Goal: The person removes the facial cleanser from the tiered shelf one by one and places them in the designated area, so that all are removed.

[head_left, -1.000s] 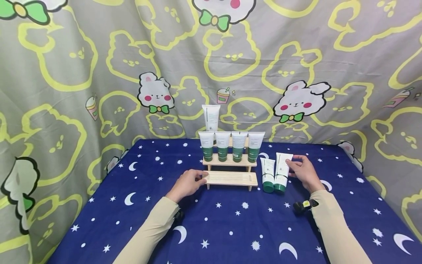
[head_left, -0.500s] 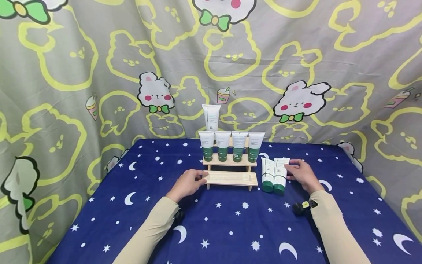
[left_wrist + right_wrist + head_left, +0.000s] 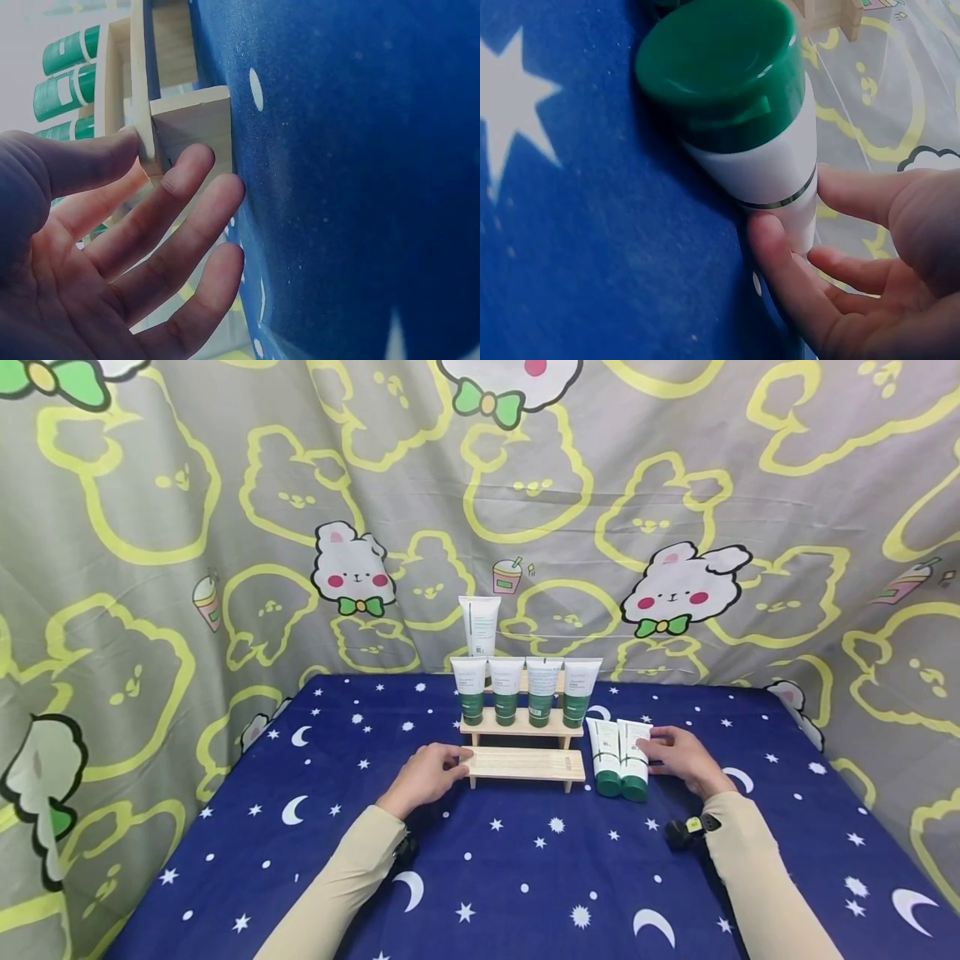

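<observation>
My left hand [image 3: 422, 778] grips the left end of the lowest step of a three-step wooden display stand [image 3: 521, 764]. In the left wrist view the thumb lies along the edge of the stand [image 3: 191, 124], while the other fingers are spread loosely beside its leg. My right hand [image 3: 684, 758] pinches the side of a white tube with a green cap [image 3: 635, 758], thumb on one face and fingers opposite. That tube [image 3: 772, 176] lies on the cloth with its cap toward me. Right beside it on the left lies a similar tube [image 3: 606, 755].
A row of several smaller white-and-green tubes [image 3: 506, 692] stands caps down on the middle step [image 3: 525, 728]. Behind them a taller white tube [image 3: 480, 627] stands at the top left. Blue star-and-moon cloth [image 3: 525, 860] covers the table, and a patterned curtain [image 3: 420, 468] hangs behind.
My right hand has lowered the upper end of its tube toward the table and shifted it slightly left against the neighbouring tube. My left hand has stayed on the stand.
</observation>
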Motion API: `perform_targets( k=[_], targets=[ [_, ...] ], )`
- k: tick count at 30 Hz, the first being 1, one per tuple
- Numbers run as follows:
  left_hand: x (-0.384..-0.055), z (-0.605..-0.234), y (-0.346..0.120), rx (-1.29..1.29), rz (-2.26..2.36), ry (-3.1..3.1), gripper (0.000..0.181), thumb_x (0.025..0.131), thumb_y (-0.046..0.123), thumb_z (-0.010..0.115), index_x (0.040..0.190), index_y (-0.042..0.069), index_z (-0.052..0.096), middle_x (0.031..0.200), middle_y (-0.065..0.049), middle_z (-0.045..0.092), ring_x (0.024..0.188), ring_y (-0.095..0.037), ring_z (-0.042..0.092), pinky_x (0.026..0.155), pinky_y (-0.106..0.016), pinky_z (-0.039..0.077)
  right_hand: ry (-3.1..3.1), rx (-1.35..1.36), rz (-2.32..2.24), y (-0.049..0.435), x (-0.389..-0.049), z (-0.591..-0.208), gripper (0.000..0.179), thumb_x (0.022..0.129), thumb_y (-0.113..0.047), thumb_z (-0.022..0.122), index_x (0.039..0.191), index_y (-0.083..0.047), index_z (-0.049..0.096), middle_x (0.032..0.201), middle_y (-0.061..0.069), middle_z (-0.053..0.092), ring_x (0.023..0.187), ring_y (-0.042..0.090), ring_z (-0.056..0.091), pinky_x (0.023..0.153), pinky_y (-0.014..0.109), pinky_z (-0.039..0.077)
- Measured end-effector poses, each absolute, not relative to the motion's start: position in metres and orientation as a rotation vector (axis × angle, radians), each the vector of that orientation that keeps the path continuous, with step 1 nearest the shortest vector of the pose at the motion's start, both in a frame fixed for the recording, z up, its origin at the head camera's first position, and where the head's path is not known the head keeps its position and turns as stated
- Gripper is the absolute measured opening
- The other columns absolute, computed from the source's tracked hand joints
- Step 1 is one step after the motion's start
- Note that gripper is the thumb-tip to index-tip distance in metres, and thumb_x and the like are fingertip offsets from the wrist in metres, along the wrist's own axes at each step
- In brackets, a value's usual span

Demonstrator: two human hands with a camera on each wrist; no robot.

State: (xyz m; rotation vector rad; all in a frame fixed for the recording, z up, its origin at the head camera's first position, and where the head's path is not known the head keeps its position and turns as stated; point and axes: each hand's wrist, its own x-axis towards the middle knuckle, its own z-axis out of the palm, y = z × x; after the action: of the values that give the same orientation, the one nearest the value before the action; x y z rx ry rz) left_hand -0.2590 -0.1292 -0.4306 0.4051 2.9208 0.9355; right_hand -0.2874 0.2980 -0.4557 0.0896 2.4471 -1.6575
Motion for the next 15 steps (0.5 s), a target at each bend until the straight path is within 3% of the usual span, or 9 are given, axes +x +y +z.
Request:
perform_targets(
  k=[15],
  targets=[
    [-0.2586,-0.4294,-0.1289,0.399,0.933,2.913,0.026,0.096,0.018,0.072,0.122,0.016,0.076,0.096,-0.003,0.076,0.081,-0.014,0.064,0.070,-0.034,0.049,2.480,0.088,-1.618,0.2949,-0.2892,-0.4581,0.070,0.105,-0.023,0.058,0.150,0.019,0.025,0.142,0.037,0.042,0.099,0.014,0.062,0.082,0.032,0.059]
  ],
)
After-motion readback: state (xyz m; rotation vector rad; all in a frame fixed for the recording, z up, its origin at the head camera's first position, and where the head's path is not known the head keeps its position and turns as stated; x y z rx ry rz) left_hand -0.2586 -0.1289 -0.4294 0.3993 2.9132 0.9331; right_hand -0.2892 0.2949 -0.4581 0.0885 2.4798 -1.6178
